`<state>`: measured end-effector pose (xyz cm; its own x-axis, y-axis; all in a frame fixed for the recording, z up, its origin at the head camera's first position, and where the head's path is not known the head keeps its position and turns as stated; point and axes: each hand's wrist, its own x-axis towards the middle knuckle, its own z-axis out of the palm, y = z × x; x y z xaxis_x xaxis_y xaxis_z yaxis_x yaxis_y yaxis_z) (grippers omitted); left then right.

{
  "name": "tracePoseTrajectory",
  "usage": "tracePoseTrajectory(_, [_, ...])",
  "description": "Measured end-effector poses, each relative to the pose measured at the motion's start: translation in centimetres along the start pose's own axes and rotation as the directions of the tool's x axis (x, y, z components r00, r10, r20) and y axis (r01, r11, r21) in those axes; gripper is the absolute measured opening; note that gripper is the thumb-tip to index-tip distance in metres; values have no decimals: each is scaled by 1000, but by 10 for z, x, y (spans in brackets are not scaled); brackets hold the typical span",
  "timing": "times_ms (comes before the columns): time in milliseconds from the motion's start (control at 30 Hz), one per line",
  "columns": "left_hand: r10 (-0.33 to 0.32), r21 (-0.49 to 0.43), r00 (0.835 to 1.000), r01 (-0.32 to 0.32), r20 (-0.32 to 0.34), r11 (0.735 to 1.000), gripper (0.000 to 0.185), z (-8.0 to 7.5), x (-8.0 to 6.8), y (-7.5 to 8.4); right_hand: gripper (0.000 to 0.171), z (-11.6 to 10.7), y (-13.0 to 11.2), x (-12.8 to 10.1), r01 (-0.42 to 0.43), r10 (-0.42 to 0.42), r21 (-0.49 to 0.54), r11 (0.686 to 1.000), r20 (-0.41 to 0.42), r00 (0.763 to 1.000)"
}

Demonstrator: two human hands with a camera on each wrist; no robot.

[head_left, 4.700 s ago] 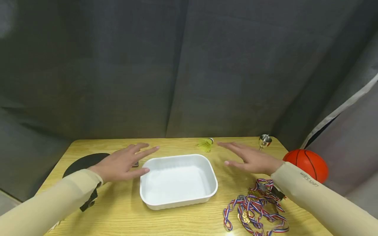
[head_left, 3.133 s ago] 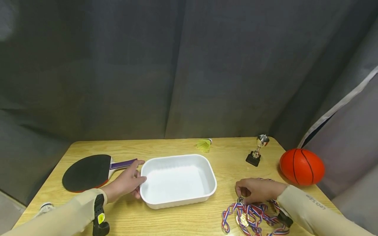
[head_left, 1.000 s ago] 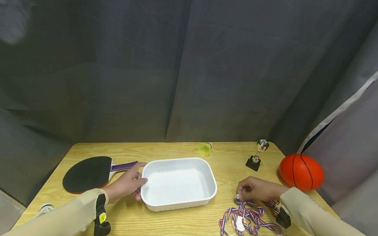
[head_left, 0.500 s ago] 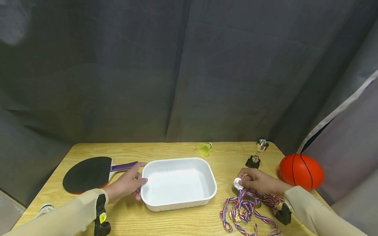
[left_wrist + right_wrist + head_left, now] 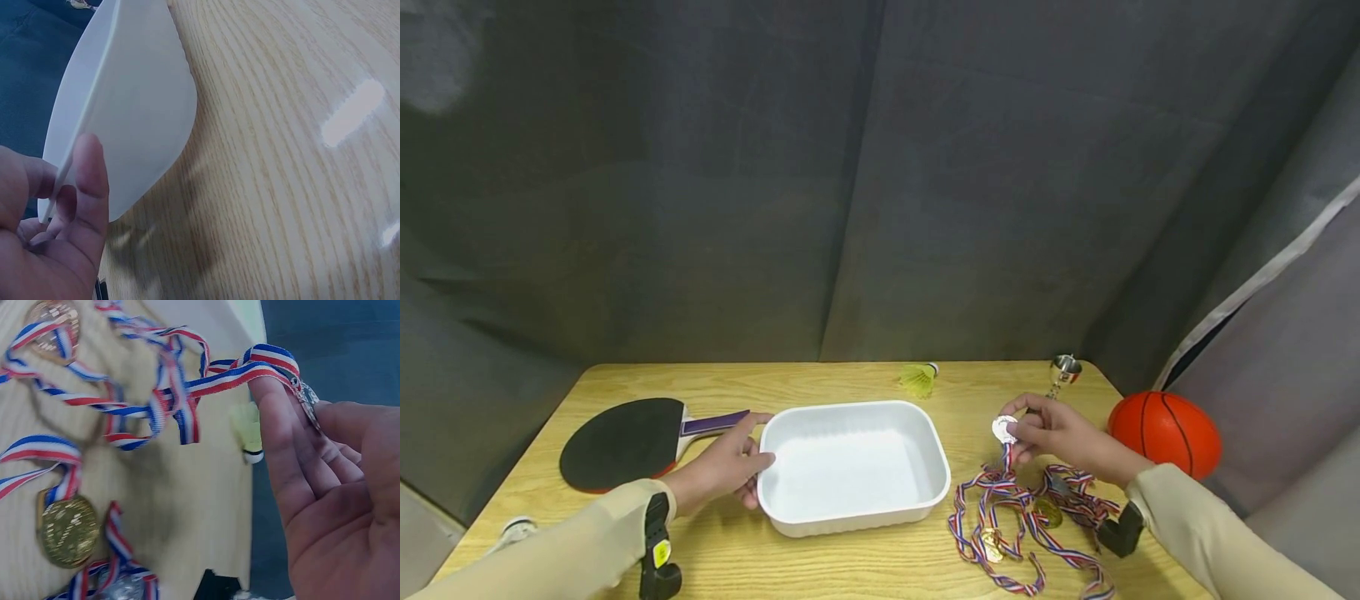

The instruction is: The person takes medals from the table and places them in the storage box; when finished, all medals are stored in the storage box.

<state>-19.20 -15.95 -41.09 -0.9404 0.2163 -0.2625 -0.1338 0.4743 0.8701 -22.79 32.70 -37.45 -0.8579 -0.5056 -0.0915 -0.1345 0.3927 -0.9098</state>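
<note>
Silver medal (image 5: pixel 1003 428) pinched by right hand (image 5: pixel 1060 433) fingers, ribbon (image 5: pixel 1000 487) trailing down to table (image 5: pixel 865 562).

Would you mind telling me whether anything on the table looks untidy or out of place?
The medals lie in a heap with their ribbons tangled. The right hand pinches a silver medal whose ribbon trails into the heap.

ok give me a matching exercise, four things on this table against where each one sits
Things:
1. paddle
2. basketball
3. shuttlecock
4. silver medal

Places:
A. far right edge of the table
B. pinched in the right hand
C. left of the white tray
D. behind the white tray

Pairs: 1-C, 2-A, 3-D, 4-B
</note>
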Motion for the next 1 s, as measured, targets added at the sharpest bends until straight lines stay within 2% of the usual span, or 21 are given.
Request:
tracePoseTrajectory(200, [8,2,1000,-8,4,1000,64,-1,0,-1,42,-6,-18,4,32,-33,-12,999,-48,998])
tracePoseTrajectory(400, [21,-17,1000,-21,20,1000,64,-1,0,-1,38,-13,-40,10,104,-104,-11,995,-93,990])
tracePoseTrajectory(633, [36,-37,998,-34,48,999,64,-1,-1,0,36,-20,-73,11,54,-68,-81,995,-191,979])
tracePoseTrajectory(833, [23,-57,998,-20,50,998,64,1,0,1,33,-21,-103,18,116,-126,-57,992,-229,965])
tracePoseTrajectory(1000, [21,-56,998,-18,52,998,64,0,2,1,31,-16,-130,29,221,-218,-12,975,-221,951])
